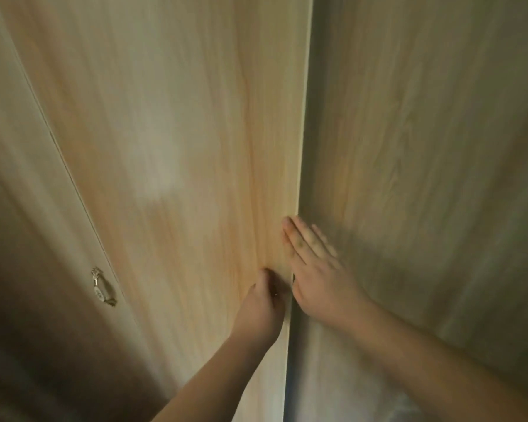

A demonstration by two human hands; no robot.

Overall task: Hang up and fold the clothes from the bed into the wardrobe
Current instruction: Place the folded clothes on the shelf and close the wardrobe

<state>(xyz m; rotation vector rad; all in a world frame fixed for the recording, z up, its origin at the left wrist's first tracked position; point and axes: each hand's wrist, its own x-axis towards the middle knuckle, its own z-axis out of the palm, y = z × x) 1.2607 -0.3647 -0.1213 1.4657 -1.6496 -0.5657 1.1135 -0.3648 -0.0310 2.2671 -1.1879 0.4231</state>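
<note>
Warm, dim light washes my view, soft and blurred throughout, darkest at lower left, straight edges bowing outward.

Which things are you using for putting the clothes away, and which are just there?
Using: middle door, left hand curled at its edge; right door, right hand flat on it.
Just there: left door; its handle.

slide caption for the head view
Left hand curled at the edge of one wardrobe door, right hand flat on the next door.
</note>
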